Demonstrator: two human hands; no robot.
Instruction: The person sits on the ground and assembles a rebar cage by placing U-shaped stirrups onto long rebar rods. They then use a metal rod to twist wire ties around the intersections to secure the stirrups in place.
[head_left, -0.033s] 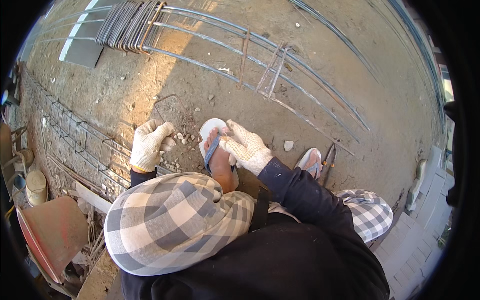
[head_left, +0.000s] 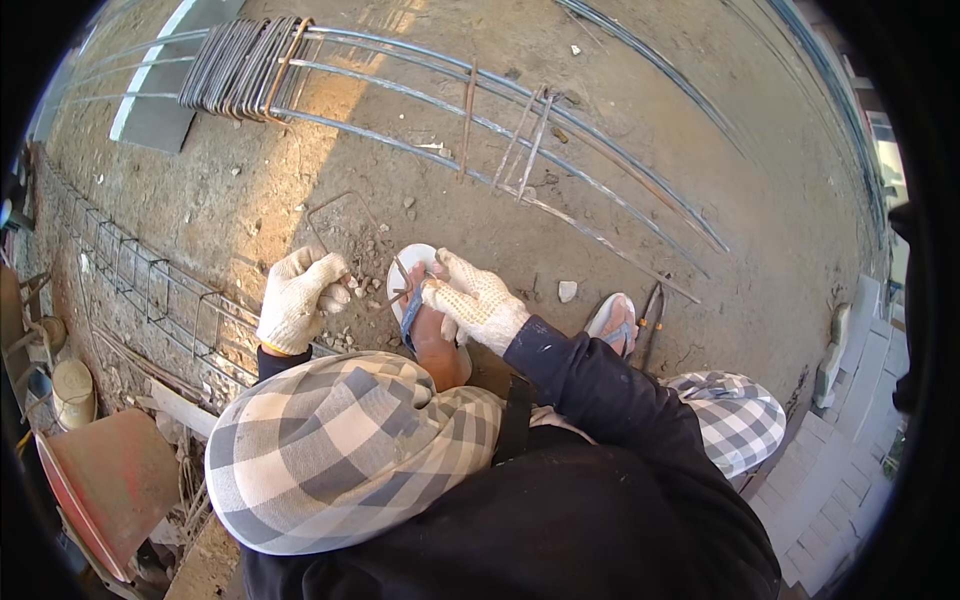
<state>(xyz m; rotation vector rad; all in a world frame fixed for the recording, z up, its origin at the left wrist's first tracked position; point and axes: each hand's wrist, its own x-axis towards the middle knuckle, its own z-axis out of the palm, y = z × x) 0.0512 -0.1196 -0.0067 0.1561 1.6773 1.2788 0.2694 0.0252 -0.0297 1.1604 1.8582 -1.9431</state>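
Note:
I squat on bare dirt in checked trousers and white knit gloves. My left hand (head_left: 298, 300) is closed around one end of a thin rusty steel rod bent into a rectangle (head_left: 338, 222), which lies on the ground in front of it. My right hand (head_left: 478, 302) grips the rod's other end just above my left foot in a white and blue sandal (head_left: 412, 268). The rod's end under my fingers is hidden.
Long steel bars (head_left: 520, 140) lie across the dirt ahead, with a bundle of bent stirrups (head_left: 240, 60) at the far left. A tied rebar cage (head_left: 150, 295) runs along the left. Pliers (head_left: 652, 312) lie by my right sandal (head_left: 612, 322). A red tub (head_left: 100, 480) and a bucket (head_left: 70, 388) stand at the lower left.

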